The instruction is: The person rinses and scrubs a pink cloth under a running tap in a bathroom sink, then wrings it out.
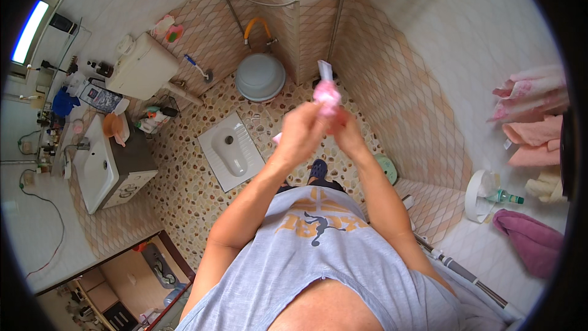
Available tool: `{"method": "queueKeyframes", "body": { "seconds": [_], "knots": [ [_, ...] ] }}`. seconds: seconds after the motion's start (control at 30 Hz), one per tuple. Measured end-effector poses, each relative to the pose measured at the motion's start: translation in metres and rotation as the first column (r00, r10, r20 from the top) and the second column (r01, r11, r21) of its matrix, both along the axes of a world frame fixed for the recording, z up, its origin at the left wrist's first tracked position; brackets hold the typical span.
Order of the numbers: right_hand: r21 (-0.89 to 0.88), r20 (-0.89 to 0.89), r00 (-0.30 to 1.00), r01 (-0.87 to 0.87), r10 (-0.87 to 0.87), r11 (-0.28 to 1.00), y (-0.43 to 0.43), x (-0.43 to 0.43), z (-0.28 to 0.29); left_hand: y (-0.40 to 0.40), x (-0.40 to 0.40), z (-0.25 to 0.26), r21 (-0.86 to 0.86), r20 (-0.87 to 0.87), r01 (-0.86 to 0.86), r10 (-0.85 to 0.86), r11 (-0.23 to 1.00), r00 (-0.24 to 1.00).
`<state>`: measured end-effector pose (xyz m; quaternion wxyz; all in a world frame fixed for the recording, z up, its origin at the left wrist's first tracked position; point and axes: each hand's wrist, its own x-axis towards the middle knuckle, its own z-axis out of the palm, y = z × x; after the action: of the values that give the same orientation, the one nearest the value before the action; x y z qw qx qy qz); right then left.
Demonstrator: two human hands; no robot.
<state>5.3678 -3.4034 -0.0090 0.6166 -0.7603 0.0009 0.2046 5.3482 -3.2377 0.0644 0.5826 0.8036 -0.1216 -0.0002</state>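
Both my hands meet in front of my body, around a bunched pink cloth with a white end that sticks out at its top. My left hand grips the cloth from the left side. On the other side my right hand is closed round the cloth's lower part; its fingers are blurred. A bit of pink shows beside my left wrist, and I cannot tell if it belongs to the same cloth. Beyond the hands, an upturned grey basin is by the wall corner under an orange hose.
A squat toilet is set in the pebble-pattern floor. At left are a washbasin, an orange dipper and a cistern. Towels hang at right, above a purple cloth. A green stool stands by the right wall.
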Motion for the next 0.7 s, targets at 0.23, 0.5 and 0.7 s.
{"method": "queueKeyframes", "body": {
  "seconds": [0.23,0.5,0.7],
  "knots": [
    [0.048,0.543,0.824,-0.225,0.164,0.973,0.018,-0.033,0.067,0.066,-0.04,0.031,-0.148,0.073,-0.334,0.347,0.931,0.935],
    [-0.205,0.822,0.447,-0.344,0.352,0.916,-0.001,-0.095,0.173,0.114,-0.065,-0.013,-0.223,-0.313,-0.476,0.4,0.851,0.862],
    [-0.216,0.768,0.434,-0.517,0.471,0.828,-0.013,-0.114,0.182,0.111,-0.069,-0.01,-0.19,-0.331,-0.412,0.337,0.891,0.881]
  ]
}}
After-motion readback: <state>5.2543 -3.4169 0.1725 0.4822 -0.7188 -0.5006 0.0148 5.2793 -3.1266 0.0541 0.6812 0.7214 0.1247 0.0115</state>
